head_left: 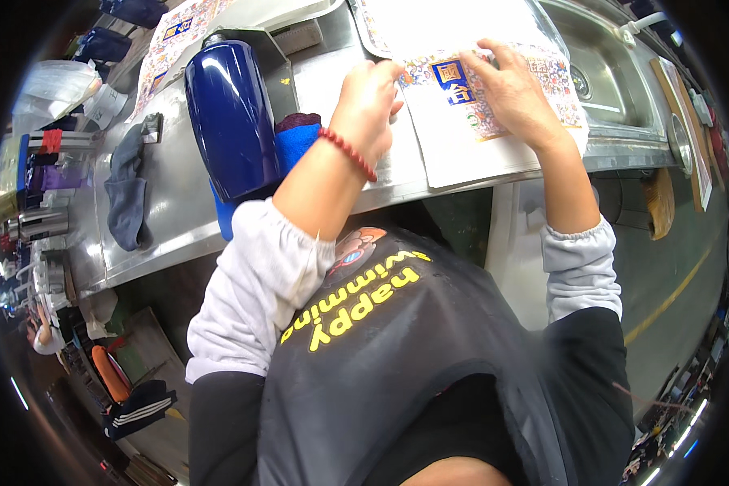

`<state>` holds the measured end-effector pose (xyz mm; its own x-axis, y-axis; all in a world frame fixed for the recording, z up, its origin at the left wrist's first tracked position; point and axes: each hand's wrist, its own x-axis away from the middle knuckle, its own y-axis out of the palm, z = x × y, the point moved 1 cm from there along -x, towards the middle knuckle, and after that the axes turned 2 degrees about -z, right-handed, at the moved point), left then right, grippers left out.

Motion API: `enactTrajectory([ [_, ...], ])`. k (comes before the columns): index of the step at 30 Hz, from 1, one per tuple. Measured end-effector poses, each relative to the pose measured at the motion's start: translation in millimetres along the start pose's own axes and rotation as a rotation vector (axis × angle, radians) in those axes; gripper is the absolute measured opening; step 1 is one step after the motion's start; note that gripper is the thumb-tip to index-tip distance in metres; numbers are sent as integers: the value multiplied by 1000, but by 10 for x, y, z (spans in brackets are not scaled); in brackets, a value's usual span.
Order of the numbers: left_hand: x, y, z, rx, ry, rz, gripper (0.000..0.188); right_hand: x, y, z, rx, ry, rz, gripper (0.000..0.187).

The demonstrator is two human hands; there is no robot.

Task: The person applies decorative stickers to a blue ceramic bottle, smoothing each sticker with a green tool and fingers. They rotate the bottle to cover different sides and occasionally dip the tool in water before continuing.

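A sheet printed with a colourful pattern and blue panels (500,121) lies on a stack of white paper (462,162) at the bench's front edge. My left hand (368,101), a red bead bracelet at its wrist, is closed, fingertips pinching the sheet's left edge. Some of its fingers are hidden behind the hand. My right hand (514,93) rests over the sheet's upper middle, fingers apart and the tips touching the print. Left of my left forearm, a glossy dark blue bottle (231,121) lies beside a bright blue cloth (298,146).
At the right is a steel sink (599,73) with a white tap (644,26). A grey cloth (126,190) lies on the steel bench (170,219) at the left. Another patterned sheet (174,40) and more dark blue bottles (104,44) are farther back.
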<state>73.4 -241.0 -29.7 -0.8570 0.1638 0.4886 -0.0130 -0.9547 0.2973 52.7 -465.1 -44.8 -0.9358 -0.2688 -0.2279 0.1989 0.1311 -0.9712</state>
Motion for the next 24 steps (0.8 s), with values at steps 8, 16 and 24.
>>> enactTrajectory([
  [8,-435,-27,129,-430,21,39,34,-7,-38,508,-82,-22,55,41],
  [16,-485,-93,140,-447,-46,-4,16,330,-264,2597,-833,857,123,33],
  [24,325,-280,276,-1043,443,-42,60,1442,-899,4132,383,1174,427,43],
])
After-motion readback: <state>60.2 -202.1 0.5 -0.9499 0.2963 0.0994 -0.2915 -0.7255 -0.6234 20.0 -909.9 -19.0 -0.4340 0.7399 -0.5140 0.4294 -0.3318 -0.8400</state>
